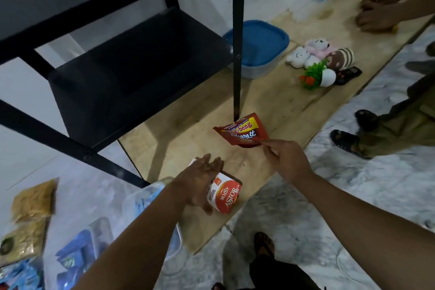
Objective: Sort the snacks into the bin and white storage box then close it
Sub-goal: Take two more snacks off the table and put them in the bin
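A long pale plywood bench runs low across a floor of white, grey-veined marble tiles. A black metal shelving frame stands over the bench's near end, one thin leg coming down onto the wood. Behind that leg sits a clear plastic tub with a blue lid. Further along lie a cluster of small plush toys, a little artificial plant in a white pot tipped on its side, and a black remote control. A second person's hands rest on the far end of the bench; their sandalled feet stand on the tiles beside it.

On the floor to the near left are tan packets, blue wrappers, and a clear plastic storage box, partly hidden by the forearm; the view there is blurred.

The right hand reaches forward, thumb and fingers pinched on the lower corner of a red foil snack sachet, holding it just above the bench near the frame leg. The left hand is extended palm down, fingers straight and spread, gripping nothing. It hovers over a red and white Astor wafer tin lying on its side at the bench's near edge; contact cannot be confirmed.
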